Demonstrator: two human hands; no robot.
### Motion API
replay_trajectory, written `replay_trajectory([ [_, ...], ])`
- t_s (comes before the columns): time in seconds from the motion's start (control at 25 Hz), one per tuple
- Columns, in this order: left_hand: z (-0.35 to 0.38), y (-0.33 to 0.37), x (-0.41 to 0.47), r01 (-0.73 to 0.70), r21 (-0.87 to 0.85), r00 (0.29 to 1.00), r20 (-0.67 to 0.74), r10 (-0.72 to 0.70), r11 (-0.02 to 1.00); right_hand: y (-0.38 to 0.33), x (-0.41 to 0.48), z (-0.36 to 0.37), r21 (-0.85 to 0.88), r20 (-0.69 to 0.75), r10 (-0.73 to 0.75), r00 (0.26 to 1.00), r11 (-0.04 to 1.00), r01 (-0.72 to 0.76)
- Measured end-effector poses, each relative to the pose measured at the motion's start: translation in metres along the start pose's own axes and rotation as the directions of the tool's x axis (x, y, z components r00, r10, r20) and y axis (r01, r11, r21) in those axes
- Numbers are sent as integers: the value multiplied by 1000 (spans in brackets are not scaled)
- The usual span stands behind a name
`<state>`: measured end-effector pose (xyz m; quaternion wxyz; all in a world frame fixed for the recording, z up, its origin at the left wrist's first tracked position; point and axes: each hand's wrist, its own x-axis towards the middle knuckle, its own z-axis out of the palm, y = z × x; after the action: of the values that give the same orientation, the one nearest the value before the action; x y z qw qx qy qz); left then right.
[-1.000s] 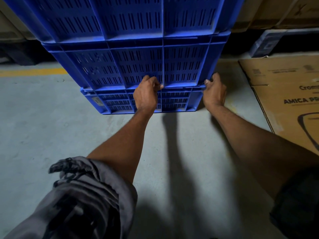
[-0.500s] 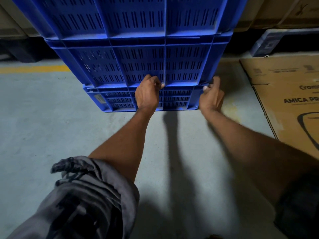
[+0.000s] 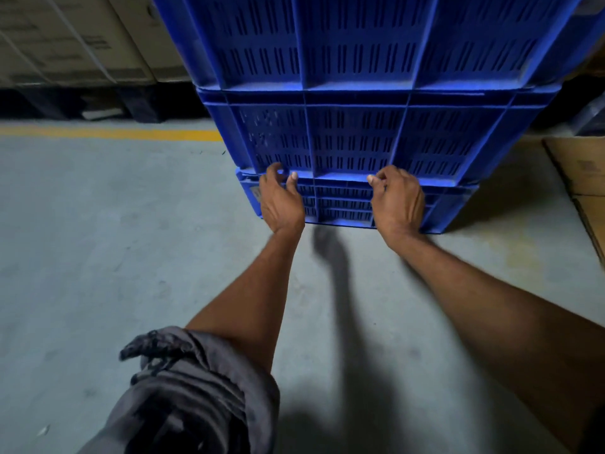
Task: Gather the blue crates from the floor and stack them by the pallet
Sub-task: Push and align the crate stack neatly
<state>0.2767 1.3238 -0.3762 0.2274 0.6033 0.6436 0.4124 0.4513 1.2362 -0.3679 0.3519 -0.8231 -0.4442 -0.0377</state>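
Three blue slotted crates stand stacked on the grey floor: a low bottom crate (image 3: 340, 204), a middle crate (image 3: 353, 139) and a top crate (image 3: 360, 44) that runs out of the frame. Both my hands are at the seam between the bottom and middle crates. My left hand (image 3: 281, 198) is at the left front corner, cupped with its fingers apart and its fingertips touching the middle crate's lower edge. My right hand (image 3: 397, 201) is right of centre, its fingers curled on that same lower edge.
Strapped cardboard boxes (image 3: 65, 37) sit on a dark pallet (image 3: 98, 103) at the back left, behind a yellow floor line (image 3: 114, 134). Flattened cardboard (image 3: 582, 172) lies on the floor at the right. My grey rolled sleeve (image 3: 190, 394) fills the lower left.
Both hands have slid left along the seam: the left from the centre rib to the left corner, the right from the right corner to right of centre. The view has come closer.
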Motion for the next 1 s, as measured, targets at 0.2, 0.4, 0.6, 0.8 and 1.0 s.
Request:
replay_trajectory([
  [0.2,-14,12,2,-188,34,975,-112,191,982,-16,-2,-12,57,-50,-55,997,997,58],
  [0.4,-25,88,24,-585,169,739,-293,607,793,-72,38,-51,-70,-523,-405,750,898,435],
  [0.6,-38,104,40,-654,278,675,-206,708,704,-58,68,-66,-317,-448,-537,715,843,435],
  [0.8,-56,112,42,-656,388,647,-153,747,647,-54,73,-74,-407,-419,-602,680,794,452],
  [1.0,-69,118,41,-654,374,691,-56,721,657,-53,62,-92,-212,-459,-382,802,924,319],
])
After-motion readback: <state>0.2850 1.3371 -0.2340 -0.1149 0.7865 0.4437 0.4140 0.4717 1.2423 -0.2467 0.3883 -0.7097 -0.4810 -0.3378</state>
